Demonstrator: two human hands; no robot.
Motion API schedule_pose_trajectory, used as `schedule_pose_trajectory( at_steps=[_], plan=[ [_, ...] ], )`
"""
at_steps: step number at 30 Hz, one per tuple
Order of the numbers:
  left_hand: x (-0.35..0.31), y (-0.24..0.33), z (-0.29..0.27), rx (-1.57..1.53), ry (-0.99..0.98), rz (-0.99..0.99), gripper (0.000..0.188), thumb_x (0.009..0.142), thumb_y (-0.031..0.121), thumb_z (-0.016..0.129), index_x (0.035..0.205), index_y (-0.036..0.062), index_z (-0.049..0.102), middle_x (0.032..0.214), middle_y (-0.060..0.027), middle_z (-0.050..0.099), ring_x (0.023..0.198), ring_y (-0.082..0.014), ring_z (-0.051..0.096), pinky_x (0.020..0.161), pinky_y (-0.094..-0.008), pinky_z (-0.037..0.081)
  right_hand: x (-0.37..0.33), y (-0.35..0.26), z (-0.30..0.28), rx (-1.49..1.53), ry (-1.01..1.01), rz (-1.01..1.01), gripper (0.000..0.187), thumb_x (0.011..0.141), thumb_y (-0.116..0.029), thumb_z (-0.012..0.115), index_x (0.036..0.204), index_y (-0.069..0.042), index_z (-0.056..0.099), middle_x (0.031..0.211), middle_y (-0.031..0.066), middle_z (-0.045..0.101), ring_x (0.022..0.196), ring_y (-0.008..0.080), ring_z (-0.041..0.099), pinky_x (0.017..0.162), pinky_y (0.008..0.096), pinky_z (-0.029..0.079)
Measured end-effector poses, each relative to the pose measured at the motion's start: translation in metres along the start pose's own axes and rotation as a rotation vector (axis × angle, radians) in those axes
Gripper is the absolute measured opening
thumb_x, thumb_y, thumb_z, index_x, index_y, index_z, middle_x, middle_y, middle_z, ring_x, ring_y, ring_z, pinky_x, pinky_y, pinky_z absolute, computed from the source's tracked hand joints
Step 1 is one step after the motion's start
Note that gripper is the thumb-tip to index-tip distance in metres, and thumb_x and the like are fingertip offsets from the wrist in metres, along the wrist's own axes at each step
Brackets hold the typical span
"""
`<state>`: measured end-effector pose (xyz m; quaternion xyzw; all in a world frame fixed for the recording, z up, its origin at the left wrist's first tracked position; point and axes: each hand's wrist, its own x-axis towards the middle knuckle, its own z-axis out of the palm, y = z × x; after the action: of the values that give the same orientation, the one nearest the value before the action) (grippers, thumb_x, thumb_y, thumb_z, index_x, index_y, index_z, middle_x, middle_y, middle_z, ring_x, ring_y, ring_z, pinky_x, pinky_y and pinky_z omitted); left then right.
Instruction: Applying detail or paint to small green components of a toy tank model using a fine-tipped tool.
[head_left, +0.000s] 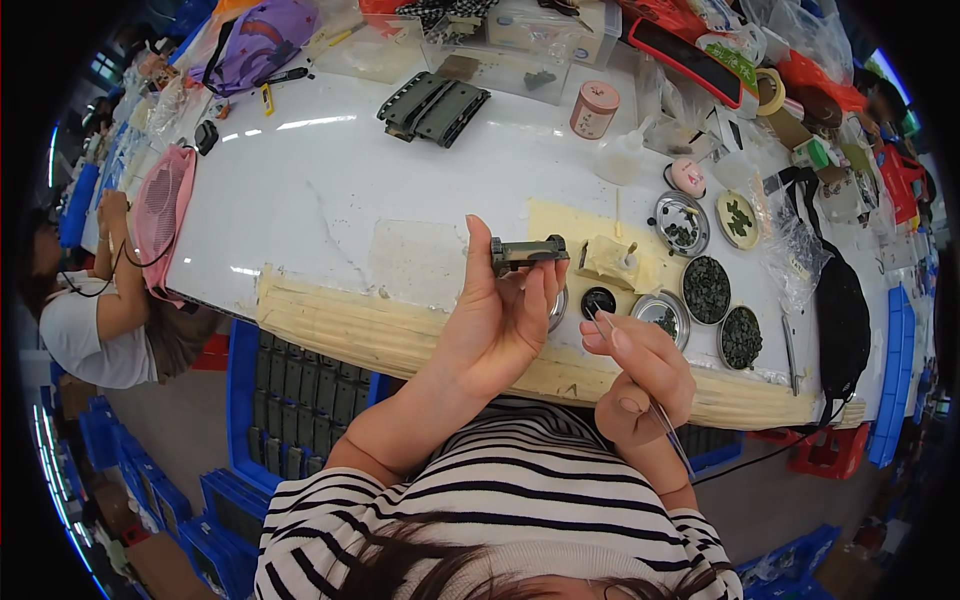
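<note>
My left hand [497, 335] is raised over the front of the table, thumb and fingers closed on a small dark green moulded part [528, 253] with rounded ends. In my right hand [648, 375] is a pair of thin metal tweezers [676, 440]. Their points are at a small round black pot [598, 300]; whether they touch it I cannot tell. Just beyond stands a block wrapped in cream tape [612, 262]. Beside my right hand sits a metal dish [679, 306] with small green pieces. Two round containers of dark green bits [706, 290] [741, 338] lie further right.
Several long green parts [434, 108] lie at the back, near a pink tin [595, 110]. Cream tape covers the table's front edge [340, 318]. Below it, a blue crate [240, 400] holds rows of green parts. A black bag [842, 320] is at right; another person [110, 320] sits left.
</note>
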<state>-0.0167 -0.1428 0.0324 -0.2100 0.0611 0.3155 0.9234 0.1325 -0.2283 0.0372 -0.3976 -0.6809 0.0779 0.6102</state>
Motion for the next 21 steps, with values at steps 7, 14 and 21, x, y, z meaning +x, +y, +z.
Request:
schedule_pose_trajectory(
  at_steps=[7,14,21],
  plan=[
    [0.001,0.0,-0.002,0.015,0.004,0.007,0.067,0.079,0.053,0.067,0.105,-0.0069,0.053,0.1,-0.014,0.057,0.087,-0.0154,0.066,0.075,-0.02,0.06,0.002,0.002,0.002,-0.015,-0.001,-0.026,0.031,0.091,-0.025,0.061,0.111,-0.001,0.064,0.093,0.0158,0.067,0.078,0.0276,0.067,0.067,0.0333,0.055],
    [-0.002,-0.005,-0.004,0.132,0.082,0.035,0.057,0.081,0.052,0.066,0.098,-0.0022,0.058,0.096,-0.0121,0.061,0.086,-0.0162,0.066,0.073,-0.0197,0.06,0.018,-0.007,-0.005,-0.123,-0.067,0.056,0.036,0.096,-0.029,0.054,0.108,0.003,0.062,0.091,0.0159,0.069,0.081,0.0269,0.067,0.072,0.0344,0.053],
    [-0.006,-0.008,-0.016,0.199,0.042,0.065,0.056,0.085,0.048,0.064,0.104,-0.0047,0.062,0.101,-0.0179,0.061,0.086,-0.0226,0.067,0.074,-0.0215,0.061,0.029,-0.005,-0.018,-0.269,-0.2,-0.089,0.036,0.079,-0.032,0.071,0.1,-0.003,0.068,0.093,0.011,0.066,0.092,0.0297,0.066,0.075,0.0353,0.054]
  ],
)
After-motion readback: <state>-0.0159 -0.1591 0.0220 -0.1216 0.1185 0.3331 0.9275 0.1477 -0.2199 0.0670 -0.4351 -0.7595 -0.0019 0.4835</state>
